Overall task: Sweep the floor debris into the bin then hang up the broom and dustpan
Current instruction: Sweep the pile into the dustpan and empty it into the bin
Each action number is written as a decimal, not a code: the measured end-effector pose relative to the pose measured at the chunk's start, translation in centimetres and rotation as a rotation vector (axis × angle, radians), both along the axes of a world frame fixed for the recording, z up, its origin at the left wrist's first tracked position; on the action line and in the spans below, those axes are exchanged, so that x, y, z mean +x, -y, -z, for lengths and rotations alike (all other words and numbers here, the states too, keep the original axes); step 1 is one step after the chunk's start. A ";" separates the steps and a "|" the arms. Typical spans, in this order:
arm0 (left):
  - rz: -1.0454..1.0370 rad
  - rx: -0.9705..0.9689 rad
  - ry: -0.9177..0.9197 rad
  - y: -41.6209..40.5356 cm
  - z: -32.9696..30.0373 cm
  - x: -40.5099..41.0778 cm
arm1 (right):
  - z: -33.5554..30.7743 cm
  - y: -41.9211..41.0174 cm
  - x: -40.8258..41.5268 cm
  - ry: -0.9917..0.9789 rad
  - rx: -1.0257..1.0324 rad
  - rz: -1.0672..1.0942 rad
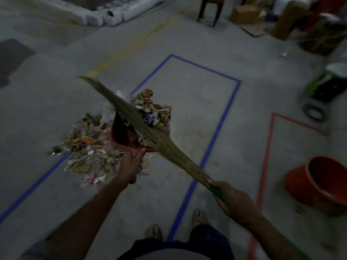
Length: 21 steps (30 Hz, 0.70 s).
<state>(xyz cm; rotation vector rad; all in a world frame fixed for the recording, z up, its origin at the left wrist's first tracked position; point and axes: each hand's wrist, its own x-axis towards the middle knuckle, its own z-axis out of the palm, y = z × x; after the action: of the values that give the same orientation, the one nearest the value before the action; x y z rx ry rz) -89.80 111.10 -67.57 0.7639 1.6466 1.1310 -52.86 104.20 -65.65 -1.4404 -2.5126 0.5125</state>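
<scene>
My left hand (pixel 131 166) grips the handle of a red dustpan (pixel 120 134), which is lifted above the floor and heaped with paper and leaf scraps (pixel 152 107). My right hand (pixel 232 201) grips the green handle of a grass broom (pixel 150 128). The broom's bristles lie diagonally across the dustpan, over the scraps. A pile of debris (pixel 88 152) lies on the grey floor under and left of the dustpan. An orange-red bin (pixel 319 182) stands tilted at the right, its mouth open toward me.
Blue tape lines (pixel 217 128) and a red tape line (pixel 266 156) mark the concrete floor. My feet (pixel 155 231) stand near the bottom. A green and black wheeled cart (pixel 324 89) sits at the right. Boxes and chair legs (pixel 208 10) stand at the back.
</scene>
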 end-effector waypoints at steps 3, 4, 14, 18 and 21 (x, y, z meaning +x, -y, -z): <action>0.116 0.033 0.013 -0.1 -1.0 6.0 | -0.5 3.8 4.5 0.038 0.035 0.078; 0.159 0.042 0.032 -0.2 -1.0 8.1 | -0.8 4.9 6.2 0.045 0.041 0.118; 0.511 0.008 0.037 -0.1 -0.1 34.0 | -1.1 15.3 27.5 0.036 0.058 0.456; 0.628 0.020 0.014 1.1 0.7 45.9 | -0.8 19.6 36.7 0.071 0.109 0.561; 0.681 0.000 0.071 1.9 1.1 53.7 | -1.5 22.2 42.3 0.045 0.077 0.633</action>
<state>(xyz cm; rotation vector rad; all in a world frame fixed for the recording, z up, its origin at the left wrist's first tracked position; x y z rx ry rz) -36.09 109.23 -68.69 1.1544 1.1778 0.6576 -10.57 81.97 -64.14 -2.0903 -1.9093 0.2605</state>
